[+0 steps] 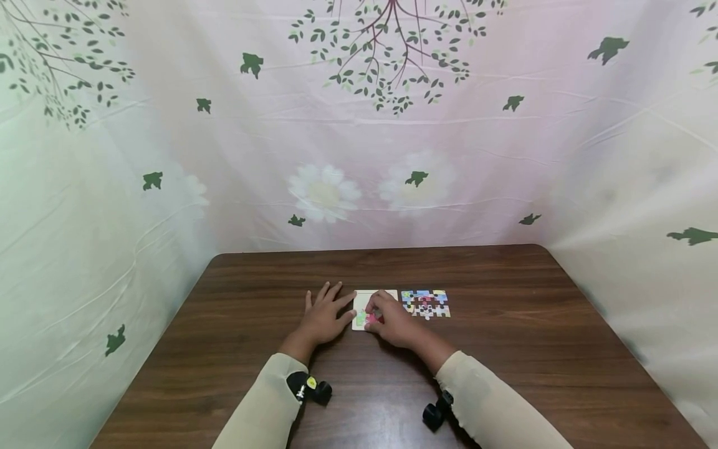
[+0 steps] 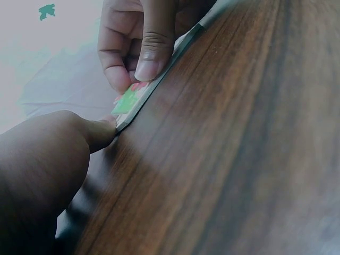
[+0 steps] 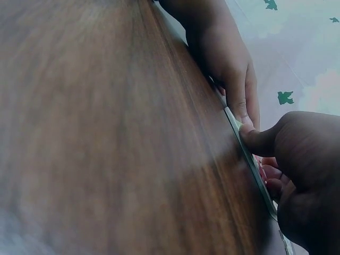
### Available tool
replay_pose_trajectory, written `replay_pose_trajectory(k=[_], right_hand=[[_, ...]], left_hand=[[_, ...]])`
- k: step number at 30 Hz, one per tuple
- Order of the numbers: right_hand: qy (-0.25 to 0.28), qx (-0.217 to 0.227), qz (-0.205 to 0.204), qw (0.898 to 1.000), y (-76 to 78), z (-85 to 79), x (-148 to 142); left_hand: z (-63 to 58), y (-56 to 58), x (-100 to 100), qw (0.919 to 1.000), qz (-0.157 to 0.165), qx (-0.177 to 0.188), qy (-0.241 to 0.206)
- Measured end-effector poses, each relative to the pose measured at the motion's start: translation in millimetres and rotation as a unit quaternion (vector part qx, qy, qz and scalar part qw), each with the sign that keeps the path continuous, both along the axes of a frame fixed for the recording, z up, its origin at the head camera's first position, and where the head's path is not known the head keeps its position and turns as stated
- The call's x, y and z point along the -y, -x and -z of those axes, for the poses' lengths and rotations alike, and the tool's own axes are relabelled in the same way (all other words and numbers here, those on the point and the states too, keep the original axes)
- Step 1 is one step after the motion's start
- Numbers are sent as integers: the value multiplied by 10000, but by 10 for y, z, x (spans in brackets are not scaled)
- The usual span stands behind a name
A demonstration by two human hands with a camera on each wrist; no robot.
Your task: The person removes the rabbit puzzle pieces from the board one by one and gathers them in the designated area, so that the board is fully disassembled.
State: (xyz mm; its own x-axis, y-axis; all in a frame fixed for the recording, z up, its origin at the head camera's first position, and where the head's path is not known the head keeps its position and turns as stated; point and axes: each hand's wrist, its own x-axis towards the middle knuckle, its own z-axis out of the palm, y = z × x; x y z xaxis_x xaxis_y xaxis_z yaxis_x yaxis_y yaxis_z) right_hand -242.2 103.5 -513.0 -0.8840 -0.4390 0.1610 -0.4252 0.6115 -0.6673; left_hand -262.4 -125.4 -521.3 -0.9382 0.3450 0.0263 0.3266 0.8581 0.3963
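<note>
A small white puzzle board (image 1: 374,294) lies on the table with green and pink jigsaw pieces (image 1: 361,317) at its lower left. My left hand (image 1: 323,318) rests spread beside it, index fingertip and thumb at the board's left edge. In the left wrist view the left thumb (image 2: 101,133) touches the board's corner. My right hand (image 1: 394,321) is over the board, thumb and fingers curled around a pink-red puzzle piece (image 1: 379,318) low on it. Its thumb (image 3: 257,139) reaches down to the board's near edge in the right wrist view. The palm hides part of the board.
Right of the board, several colourful jigsaw pieces (image 1: 424,304) lie in two rows, close to the right hand. The brown wooden table (image 1: 252,280) ends at a printed cloth backdrop (image 1: 364,218). Black wrist cameras (image 1: 321,393) sit on both sleeves.
</note>
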Motion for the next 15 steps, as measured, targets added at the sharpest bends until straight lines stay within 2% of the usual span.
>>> replay_pose_trajectory(k=[15], right_hand=[[341,-340,-109,9988,-13,4,-12]], left_hand=[[13,1,14,9999,109,-118,-61]])
